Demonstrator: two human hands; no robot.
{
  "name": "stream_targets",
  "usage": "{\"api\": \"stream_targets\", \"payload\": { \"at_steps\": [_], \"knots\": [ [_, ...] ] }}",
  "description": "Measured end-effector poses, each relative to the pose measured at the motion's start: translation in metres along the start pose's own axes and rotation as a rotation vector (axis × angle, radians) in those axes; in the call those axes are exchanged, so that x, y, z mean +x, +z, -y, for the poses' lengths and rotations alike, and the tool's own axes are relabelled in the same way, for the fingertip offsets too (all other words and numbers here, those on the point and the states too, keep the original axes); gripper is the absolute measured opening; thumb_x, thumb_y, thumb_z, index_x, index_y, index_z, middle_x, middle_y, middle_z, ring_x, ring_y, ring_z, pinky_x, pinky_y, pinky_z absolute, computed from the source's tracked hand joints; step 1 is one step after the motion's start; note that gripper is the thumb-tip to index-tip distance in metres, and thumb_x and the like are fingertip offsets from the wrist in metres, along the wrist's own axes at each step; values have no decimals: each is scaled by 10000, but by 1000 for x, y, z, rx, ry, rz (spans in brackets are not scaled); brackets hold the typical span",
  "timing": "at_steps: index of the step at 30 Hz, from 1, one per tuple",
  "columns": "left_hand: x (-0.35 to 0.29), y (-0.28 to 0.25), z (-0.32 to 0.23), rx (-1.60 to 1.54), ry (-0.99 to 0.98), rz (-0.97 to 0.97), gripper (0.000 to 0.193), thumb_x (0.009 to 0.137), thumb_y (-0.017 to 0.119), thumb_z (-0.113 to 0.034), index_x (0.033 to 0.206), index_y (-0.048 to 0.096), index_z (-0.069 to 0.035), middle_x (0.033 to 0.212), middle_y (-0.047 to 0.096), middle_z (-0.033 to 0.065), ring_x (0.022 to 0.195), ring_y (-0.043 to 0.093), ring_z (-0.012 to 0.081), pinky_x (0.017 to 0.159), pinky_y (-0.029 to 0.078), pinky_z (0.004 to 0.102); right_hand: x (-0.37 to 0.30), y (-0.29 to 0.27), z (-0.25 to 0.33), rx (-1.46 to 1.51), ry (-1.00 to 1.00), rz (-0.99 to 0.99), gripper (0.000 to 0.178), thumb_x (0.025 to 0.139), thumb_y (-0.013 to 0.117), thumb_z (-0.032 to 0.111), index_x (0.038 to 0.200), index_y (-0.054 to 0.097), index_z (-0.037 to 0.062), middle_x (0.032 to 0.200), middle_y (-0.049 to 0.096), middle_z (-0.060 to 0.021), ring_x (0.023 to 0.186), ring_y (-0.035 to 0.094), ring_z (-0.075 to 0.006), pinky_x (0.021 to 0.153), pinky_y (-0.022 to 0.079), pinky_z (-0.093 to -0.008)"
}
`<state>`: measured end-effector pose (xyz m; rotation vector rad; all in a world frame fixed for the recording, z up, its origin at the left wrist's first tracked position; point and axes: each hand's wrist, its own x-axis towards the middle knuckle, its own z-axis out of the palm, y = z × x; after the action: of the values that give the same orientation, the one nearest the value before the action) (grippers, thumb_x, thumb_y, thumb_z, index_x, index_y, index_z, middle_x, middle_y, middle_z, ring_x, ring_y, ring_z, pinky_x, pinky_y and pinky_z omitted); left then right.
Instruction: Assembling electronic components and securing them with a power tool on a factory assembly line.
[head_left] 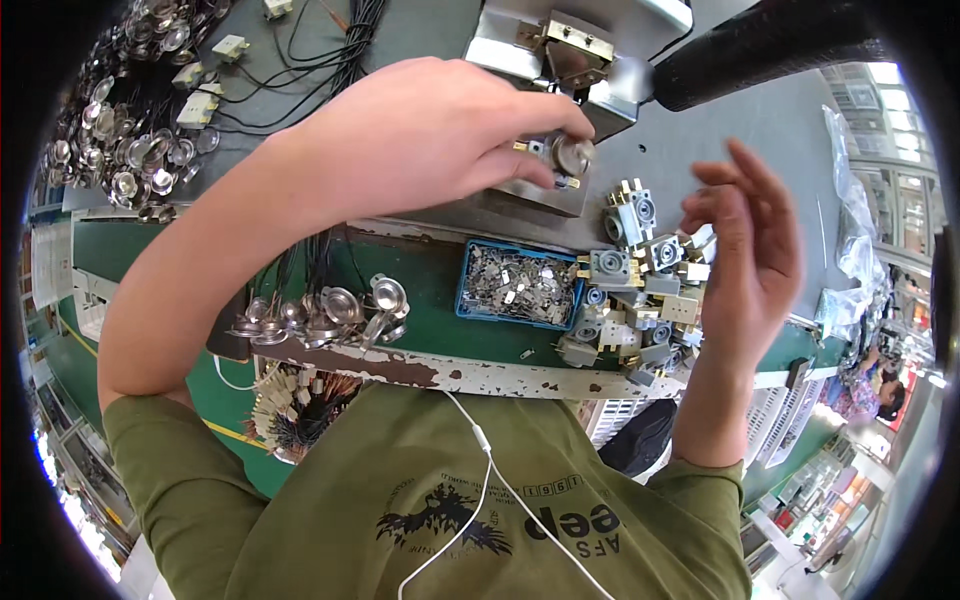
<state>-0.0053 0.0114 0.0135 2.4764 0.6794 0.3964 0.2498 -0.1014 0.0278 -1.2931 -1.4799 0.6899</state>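
My left hand reaches across to the press. Its thumb and fingers close round a small block-shaped electrical part with a round metal face and brass tabs, at the metal base of the press. My right hand hovers in the air with loosely bent fingers and nothing in them. Left of it lies a pile of grey block-shaped electrical parts with round faces and brass terminals. Beside the pile is a blue tray of small metal clips.
The press head stands at the back, with a thick black tube to its right. Round metal caps on black wires heap at far left; more caps lie near the front edge. Clear plastic bags lie at right.
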Motion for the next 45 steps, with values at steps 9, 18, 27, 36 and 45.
{"api": "stream_targets", "payload": {
  "at_steps": [9, 18, 27, 36, 45],
  "knots": [
    [12, 21, 21, 53, -183, 192, 352, 953, 678, -361, 1283, 678, -237, 927, 740, 118, 896, 709, 354, 781, 552, 480, 67, 20, 26, -5, -430, -226, 300, 1021, 606, 155, 1246, 571, -40, 1018, 651, -171, 808, 666, -185, 741, 542, -308],
    [11, 20, 17, 149, -146, 176, 316, 976, 649, -308, 1285, 666, -245, 895, 729, 121, 879, 704, 355, 774, 554, 485, 110, 39, 40, 12, -501, -313, 286, 965, 738, 231, 1056, 631, -18, 782, 661, -79, 672, 643, -147, 637, 510, -266],
    [21, 10, 21, 41, -230, 322, 351, 953, 666, -339, 1294, 657, -257, 913, 735, 117, 902, 708, 353, 784, 554, 479, 97, 18, 49, 192, -490, -340, 262, 944, 740, 148, 1065, 587, -27, 832, 683, -134, 637, 653, -184, 573, 538, -307],
    [18, 11, 16, 97, -176, 291, 343, 958, 670, -340, 1285, 656, -236, 985, 748, 109, 975, 708, 337, 839, 555, 475, 123, 54, 40, 426, -544, -330, 268, 924, 742, 66, 1074, 543, -36, 882, 705, -189, 602, 662, -220, 509, 565, -347],
    [13, 15, 20, 104, -123, 227, 345, 965, 647, -307, 1310, 632, -306, 892, 727, 105, 859, 697, 362, 757, 550, 478, 125, 66, 40, 471, -567, -328, 345, 907, 753, 25, 1123, 489, -30, 877, 705, -211, 608, 672, -224, 512, 585, -362]
  ]
}}
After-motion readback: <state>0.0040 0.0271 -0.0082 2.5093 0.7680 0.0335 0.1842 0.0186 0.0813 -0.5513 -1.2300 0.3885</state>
